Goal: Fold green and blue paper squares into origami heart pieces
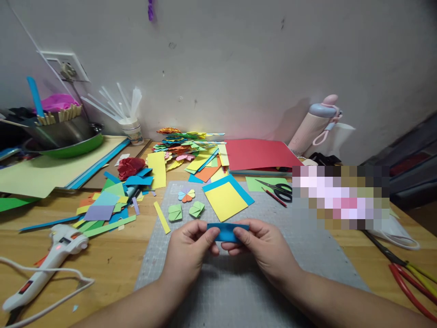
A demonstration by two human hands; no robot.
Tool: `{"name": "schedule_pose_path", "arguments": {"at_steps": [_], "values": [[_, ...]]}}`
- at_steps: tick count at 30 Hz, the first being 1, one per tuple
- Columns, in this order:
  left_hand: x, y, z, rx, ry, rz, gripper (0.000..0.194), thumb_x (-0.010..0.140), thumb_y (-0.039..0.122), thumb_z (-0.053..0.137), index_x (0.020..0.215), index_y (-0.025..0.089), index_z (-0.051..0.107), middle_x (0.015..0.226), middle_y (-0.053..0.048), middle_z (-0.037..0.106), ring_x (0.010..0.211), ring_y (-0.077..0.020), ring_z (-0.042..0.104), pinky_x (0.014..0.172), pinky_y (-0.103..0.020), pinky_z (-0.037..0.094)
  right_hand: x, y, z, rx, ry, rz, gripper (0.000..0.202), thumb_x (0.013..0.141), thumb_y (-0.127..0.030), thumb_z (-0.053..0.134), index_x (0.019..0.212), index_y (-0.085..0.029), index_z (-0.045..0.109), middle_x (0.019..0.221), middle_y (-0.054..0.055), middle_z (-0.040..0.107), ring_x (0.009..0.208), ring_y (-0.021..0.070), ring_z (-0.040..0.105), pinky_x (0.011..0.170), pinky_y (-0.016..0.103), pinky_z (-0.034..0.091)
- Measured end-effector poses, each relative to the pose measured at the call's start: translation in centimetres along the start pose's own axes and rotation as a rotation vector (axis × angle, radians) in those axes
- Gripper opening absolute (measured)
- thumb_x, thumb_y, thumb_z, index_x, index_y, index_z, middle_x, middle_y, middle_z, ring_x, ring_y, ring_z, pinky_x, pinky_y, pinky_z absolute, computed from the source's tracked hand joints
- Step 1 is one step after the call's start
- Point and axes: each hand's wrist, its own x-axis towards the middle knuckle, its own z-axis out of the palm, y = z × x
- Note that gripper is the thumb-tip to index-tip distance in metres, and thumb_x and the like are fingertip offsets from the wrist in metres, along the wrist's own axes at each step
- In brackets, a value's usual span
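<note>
A small folded blue paper (226, 232) is held level between my two hands above the grey cutting mat (218, 291). My left hand (191, 248) pinches its left end, thumb on top, and my right hand (261, 248) pinches the right end the same way. Just beyond lie a yellow square sheet (227, 200) and a blue sheet (246, 195) partly under it. Two folded green paper pieces (175, 212) rest to the left, near a multicoloured paper flower (186, 195).
A white glue gun (44, 269) with its cable lies left, beside paper scraps (102, 205). Black scissors (282, 190) and a red pencil (274, 197) are right of the sheets. Red-handled scissors (406, 278) lie far right. A red sheet (261, 154) lies near the wall.
</note>
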Motion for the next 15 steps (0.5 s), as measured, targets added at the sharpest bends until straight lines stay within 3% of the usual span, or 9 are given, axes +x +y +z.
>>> {"name": "schedule_pose_path", "arguments": {"at_steps": [15], "values": [[-0.01, -0.09, -0.05, 0.003, -0.019, 0.007, 0.023, 0.071, 0.033, 0.069, 0.059, 0.016, 0.057, 0.045, 0.004, 0.06, 0.045, -0.0087, 0.053, 0.051, -0.019, 0.041, -0.04, 0.24, -0.21, 0.012, -0.028, -0.006, 0.03, 0.073, -0.04, 0.074, 0.08, -0.012, 0.065, 0.064, 0.004, 0.071, 0.059, 0.0148, 0.07, 0.059, 0.023, 0.058]]}}
